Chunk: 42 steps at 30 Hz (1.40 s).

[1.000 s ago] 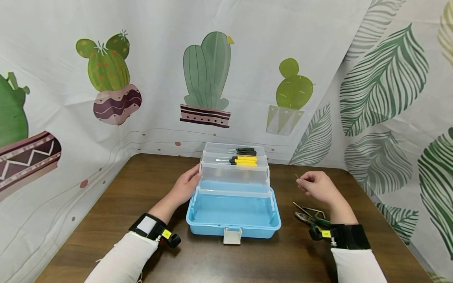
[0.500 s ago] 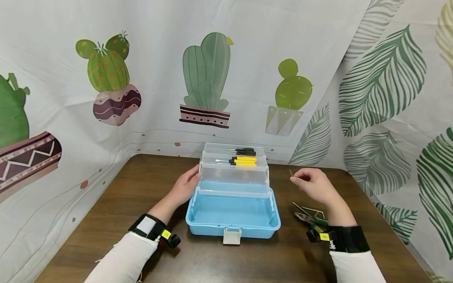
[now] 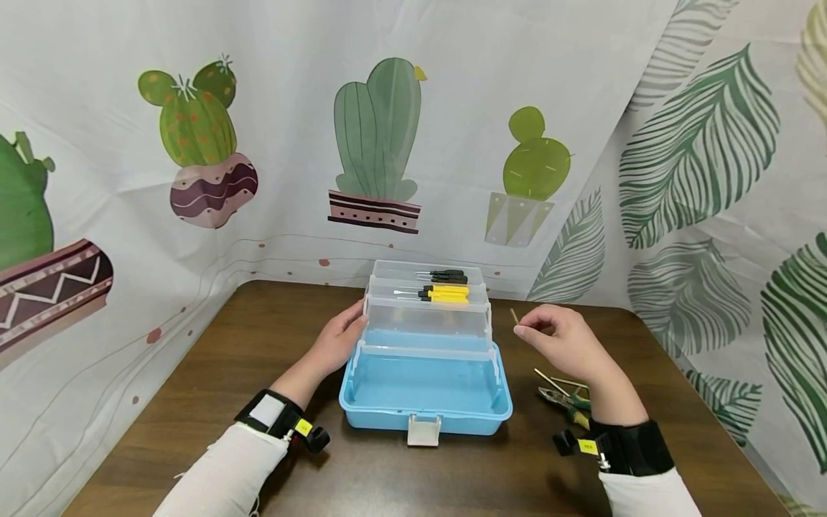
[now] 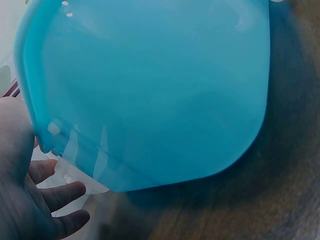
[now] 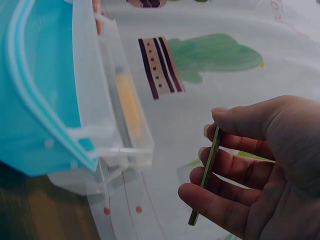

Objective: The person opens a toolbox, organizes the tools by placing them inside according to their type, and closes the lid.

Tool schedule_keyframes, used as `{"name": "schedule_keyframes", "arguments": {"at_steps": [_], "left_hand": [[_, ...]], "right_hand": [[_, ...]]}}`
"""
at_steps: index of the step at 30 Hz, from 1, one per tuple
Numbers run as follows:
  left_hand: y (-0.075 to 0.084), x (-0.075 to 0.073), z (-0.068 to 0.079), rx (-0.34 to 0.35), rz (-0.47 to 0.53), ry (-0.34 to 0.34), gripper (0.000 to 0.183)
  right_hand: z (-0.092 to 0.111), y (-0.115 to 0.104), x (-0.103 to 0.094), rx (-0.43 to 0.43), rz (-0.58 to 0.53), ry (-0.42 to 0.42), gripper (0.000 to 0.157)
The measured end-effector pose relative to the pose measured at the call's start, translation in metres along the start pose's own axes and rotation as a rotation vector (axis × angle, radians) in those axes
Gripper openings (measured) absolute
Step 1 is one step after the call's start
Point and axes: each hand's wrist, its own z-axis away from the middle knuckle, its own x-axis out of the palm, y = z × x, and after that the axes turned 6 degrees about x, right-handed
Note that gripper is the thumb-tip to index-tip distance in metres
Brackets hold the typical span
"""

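Note:
A light-blue toolbox (image 3: 426,424) stands unfolded mid-table, its clear trays (image 3: 426,319) stepped up behind the base. My left hand (image 3: 339,337) holds the left side of the raised trays and lid, thumb towards me; in the left wrist view several fingers (image 4: 62,195) reach past the blue side wall. To the right of the box, my right hand (image 3: 558,337) pinches a thin brass-coloured hex key (image 5: 206,175) between thumb and fingers, above the table. Yellow-handled screwdrivers (image 3: 447,294) and black-handled screwdrivers (image 3: 447,276) lie in the upper trays.
Pliers with green-and-yellow handles (image 3: 568,408) lie on the brown table (image 3: 271,323) below my right forearm, beside more brass-coloured hex keys (image 3: 548,378). A white latch (image 3: 423,431) hangs at the toolbox front. Printed cloth (image 3: 284,143) closes off the back and sides.
My right hand has moved left towards the toolbox with the hex key, more of which now shows above its fingertips. The left hand and toolbox have stayed in place.

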Motion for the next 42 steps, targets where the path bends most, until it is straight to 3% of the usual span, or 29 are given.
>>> {"name": "schedule_keyframes", "arguments": {"at_steps": [6,13,21,30,42], "left_hand": [[0.002,-0.001,0.000,0.019,0.006,0.007,0.053],[0.000,0.000,-0.001,-0.025,0.005,0.003,0.052],[-0.001,0.000,0.000,-0.001,-0.005,0.004,0.052],[-0.003,-0.001,0.000,-0.022,0.004,0.001,0.055],[-0.005,0.000,-0.002,-0.019,0.007,0.002,0.053]], "right_hand": [[0.004,-0.014,0.004,-0.077,-0.024,-0.006,0.005],[0.011,-0.024,0.005,-0.143,-0.037,-0.069,0.005],[0.015,-0.029,0.006,-0.172,-0.029,-0.161,0.009],[0.020,-0.039,0.003,-0.211,-0.031,-0.158,0.008],[0.010,-0.054,0.025,-0.245,0.005,-0.224,0.004]]}}
